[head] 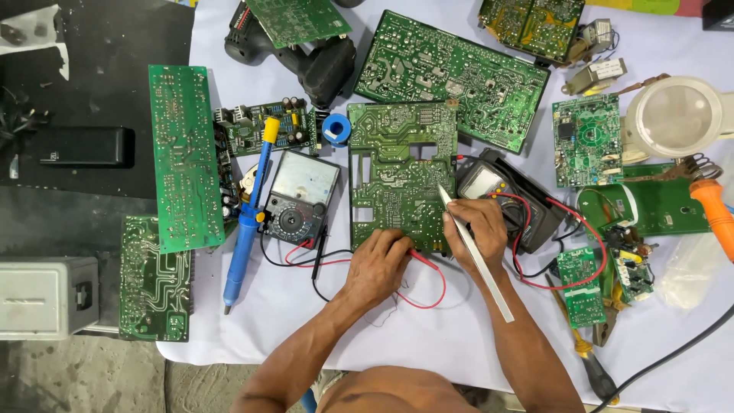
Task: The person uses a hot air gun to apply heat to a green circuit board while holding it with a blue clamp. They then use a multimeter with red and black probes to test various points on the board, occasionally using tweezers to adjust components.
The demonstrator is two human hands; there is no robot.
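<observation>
Nine bare green circuit boards lie on the white-covered surface (428,336), with one more propped on a black power tool (321,65) at the far edge. Two meters, one spool, two hands.

At the left edge, a long narrow board (183,157) lies over a darker board (153,279) that hangs off the near left corner. Just right of them, a blue and yellow solder sucker (246,218) lies lengthwise, beside a grey dial meter (300,199) with red and black leads. A blue solder spool (335,128) sits just beyond it.

In the middle lies the big notched board (401,176) — solder side up, pale tracks on green, squarish with cut-outs along its left side. The left hand (378,264) presses on its near edge, grip closed over a red probe (422,258). The right hand (478,229), grip pinching a long white tool (478,256), holds the tip on the board's right side.

Right of the hands sits a black digital meter (501,195), then smaller boards — and toward the right edge a round magnifier (677,111) and an orange-handled soldering iron (715,210).
</observation>
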